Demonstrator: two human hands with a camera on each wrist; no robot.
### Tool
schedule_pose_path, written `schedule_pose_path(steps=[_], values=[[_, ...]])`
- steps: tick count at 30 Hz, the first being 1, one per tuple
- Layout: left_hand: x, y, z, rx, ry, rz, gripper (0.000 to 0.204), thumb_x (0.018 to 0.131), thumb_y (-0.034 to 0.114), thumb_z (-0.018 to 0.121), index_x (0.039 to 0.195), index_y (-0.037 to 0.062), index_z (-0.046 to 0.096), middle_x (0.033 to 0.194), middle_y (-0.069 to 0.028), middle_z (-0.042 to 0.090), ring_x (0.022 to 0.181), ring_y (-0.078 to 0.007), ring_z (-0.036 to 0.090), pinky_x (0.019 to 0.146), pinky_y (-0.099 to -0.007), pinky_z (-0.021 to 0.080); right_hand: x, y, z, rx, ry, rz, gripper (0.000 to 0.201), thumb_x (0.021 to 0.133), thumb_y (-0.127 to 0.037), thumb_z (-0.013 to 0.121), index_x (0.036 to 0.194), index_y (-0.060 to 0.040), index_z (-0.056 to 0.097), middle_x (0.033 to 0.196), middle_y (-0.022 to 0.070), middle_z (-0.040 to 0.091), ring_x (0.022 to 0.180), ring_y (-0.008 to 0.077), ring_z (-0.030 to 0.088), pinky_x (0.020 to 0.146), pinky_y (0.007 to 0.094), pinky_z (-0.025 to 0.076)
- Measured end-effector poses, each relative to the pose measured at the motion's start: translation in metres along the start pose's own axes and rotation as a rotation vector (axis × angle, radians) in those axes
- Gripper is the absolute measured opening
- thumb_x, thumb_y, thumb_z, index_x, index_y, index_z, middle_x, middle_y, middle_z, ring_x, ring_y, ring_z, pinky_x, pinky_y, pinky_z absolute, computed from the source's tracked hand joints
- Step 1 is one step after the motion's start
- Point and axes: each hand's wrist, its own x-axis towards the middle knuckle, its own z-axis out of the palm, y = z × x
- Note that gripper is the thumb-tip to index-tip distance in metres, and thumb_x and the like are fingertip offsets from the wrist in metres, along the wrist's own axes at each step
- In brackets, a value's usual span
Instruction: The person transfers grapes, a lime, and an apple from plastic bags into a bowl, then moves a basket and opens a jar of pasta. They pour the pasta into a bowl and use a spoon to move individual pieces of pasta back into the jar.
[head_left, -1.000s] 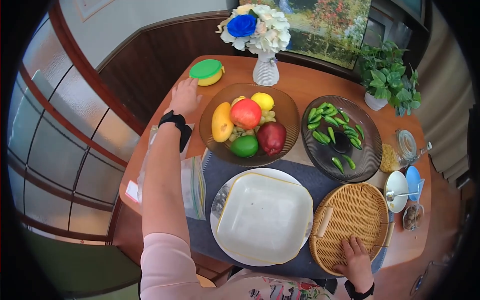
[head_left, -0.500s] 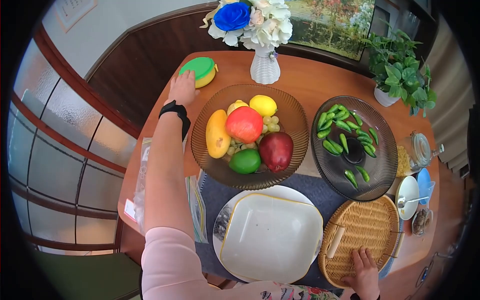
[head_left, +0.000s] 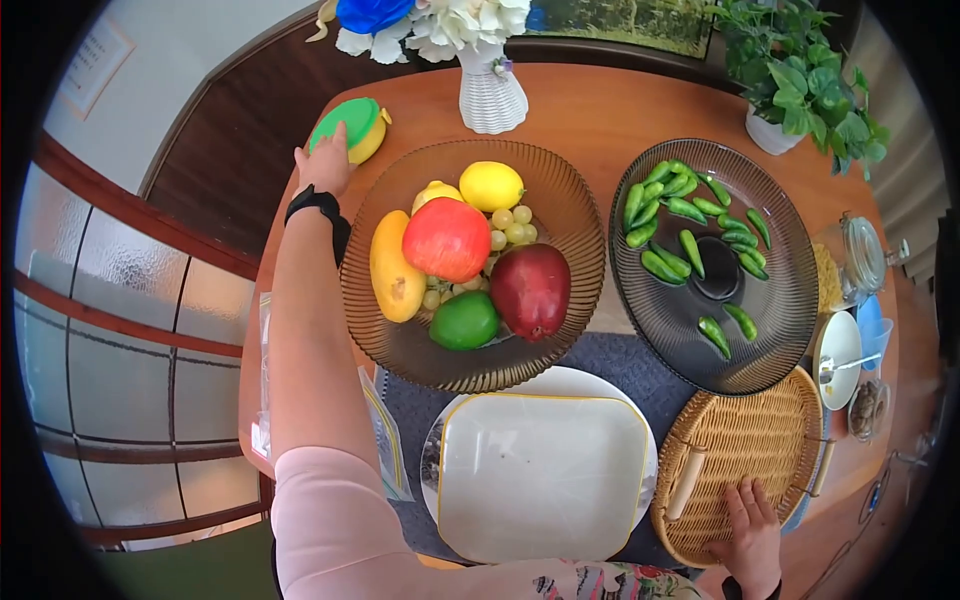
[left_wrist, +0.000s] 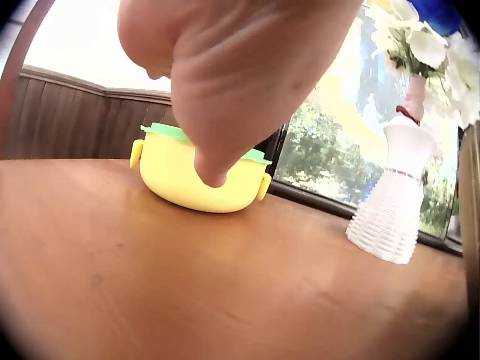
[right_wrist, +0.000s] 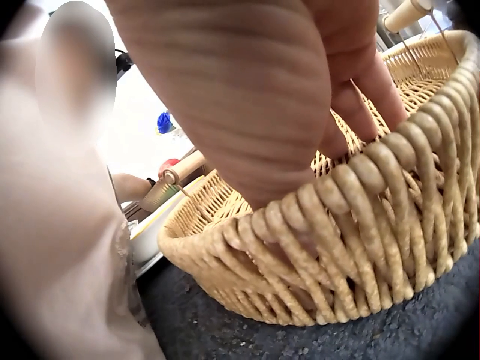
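Observation:
My left hand (head_left: 328, 165) reaches to the far left of the table, its fingers extended over the green lid of a yellow lunch box (head_left: 368, 142). In the left wrist view the hand overlaps the lunch box (left_wrist: 165, 169), which stands on the tabletop. At the near right, my right hand (head_left: 750, 535) lies over the near rim of an oval wicker basket (head_left: 770, 440). The right wrist view shows the right hand's fingers (right_wrist: 386, 97) reaching down inside that basket, whose woven wall (right_wrist: 360, 225) faces the camera.
A brown glass bowl (head_left: 560, 340) of fruit sits beside my left forearm. Green peppers lie on a dark glass platter (head_left: 770, 340). A white square dish (head_left: 540, 480) rests on a round plate near me. A white vase (head_left: 492, 95) stands behind; jars and small bowls line the right edge.
My left hand has moved further over the lunch box's lid. The head view has shifted closer and tilted down. My right hand has stayed at the basket.

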Motion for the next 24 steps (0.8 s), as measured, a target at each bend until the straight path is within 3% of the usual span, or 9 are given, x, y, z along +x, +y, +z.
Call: schedule_pose_path(steps=[2, 3, 6, 8, 12, 14, 21, 24], values=[[0.001, 0.001, -0.004, 0.058, -0.007, 0.006, 0.052, 0.081, 0.011, 0.057, 0.129, 0.0103, 0.036, 0.120, -0.0114, 0.050, 0.110, -0.0267, 0.050, 0.098, -0.0567, 0.026, -0.002, 0.001, 0.003, 0.012, 0.007, 0.009, 0.088, 0.036, -0.016, 0.080, 0.116, 0.0018, 0.047, 0.120, 0.0274, 0.047, 0.113, 0.0434, 0.044, 0.093, 0.0443, 0.039], [0.001, 0.001, -0.002, 0.057, -0.009, 0.010, 0.052, 0.081, 0.011, 0.057, 0.129, 0.0103, 0.036, 0.120, -0.0114, 0.050, 0.110, -0.0267, 0.050, 0.098, -0.0567, 0.026, -0.002, 0.002, 0.003, 0.010, 0.015, 0.001, 0.088, 0.036, -0.016, 0.080, 0.116, 0.0018, 0.048, 0.120, 0.0274, 0.047, 0.113, 0.0433, 0.044, 0.093, 0.0443, 0.039], [0.004, -0.004, 0.010, 0.087, 0.128, 0.049, 0.034, 0.082, 0.004, 0.049, 0.116, 0.0071, 0.046, 0.106, -0.0111, 0.055, 0.100, -0.0279, 0.056, 0.096, -0.0558, 0.030, -0.001, 0.001, 0.003, 0.005, 0.024, -0.004, 0.088, 0.035, -0.016, 0.080, 0.115, 0.0020, 0.049, 0.120, 0.0276, 0.047, 0.112, 0.0433, 0.044, 0.093, 0.0441, 0.039], [0.005, -0.006, 0.014, 0.009, 0.193, 0.103, 0.025, 0.081, -0.001, 0.044, 0.105, 0.0051, 0.051, 0.100, -0.0130, 0.056, 0.096, -0.0284, 0.057, 0.093, -0.0496, 0.036, -0.001, 0.001, 0.002, -0.004, 0.029, 0.001, 0.088, 0.034, -0.016, 0.080, 0.115, 0.0021, 0.049, 0.119, 0.0278, 0.048, 0.112, 0.0432, 0.045, 0.093, 0.0439, 0.039], [0.005, -0.006, 0.016, -0.094, 0.237, 0.099, 0.021, 0.080, -0.001, 0.045, 0.098, 0.0044, 0.054, 0.097, -0.0143, 0.058, 0.087, -0.0286, 0.060, 0.087, -0.0420, 0.042, 0.001, -0.001, 0.001, 0.005, 0.040, -0.005, 0.086, 0.034, -0.017, 0.080, 0.113, 0.0023, 0.051, 0.118, 0.0284, 0.049, 0.111, 0.0434, 0.046, 0.092, 0.0435, 0.040], [0.001, -0.007, 0.014, 0.024, 0.301, 0.185, 0.017, 0.079, -0.001, 0.044, 0.093, 0.0032, 0.053, 0.091, -0.0140, 0.060, 0.082, -0.0290, 0.061, 0.078, -0.0398, 0.047, 0.000, 0.000, 0.001, 0.003, 0.048, -0.014, 0.086, 0.034, -0.017, 0.080, 0.112, 0.0024, 0.051, 0.117, 0.0286, 0.049, 0.111, 0.0435, 0.046, 0.092, 0.0434, 0.040], [-0.006, -0.013, 0.001, -0.037, 0.250, 0.216, 0.015, 0.077, -0.004, 0.045, 0.089, 0.0013, 0.053, 0.085, -0.0161, 0.062, 0.081, -0.0320, 0.061, 0.070, -0.0405, 0.049, -0.001, 0.001, 0.003, 0.013, 0.070, -0.023, 0.086, 0.033, -0.018, 0.080, 0.112, 0.0020, 0.052, 0.116, 0.0284, 0.050, 0.110, 0.0436, 0.047, 0.091, 0.0437, 0.041], [-0.021, -0.013, -0.006, -0.084, 0.263, 0.337, 0.014, 0.075, -0.004, 0.047, 0.085, 0.0006, 0.055, 0.081, -0.0192, 0.061, 0.076, -0.0340, 0.060, 0.065, -0.0409, 0.050, -0.001, 0.003, 0.002, 0.007, 0.075, -0.031, 0.086, 0.033, -0.018, 0.080, 0.112, 0.0015, 0.052, 0.115, 0.0283, 0.051, 0.108, 0.0436, 0.048, 0.090, 0.0436, 0.041]])
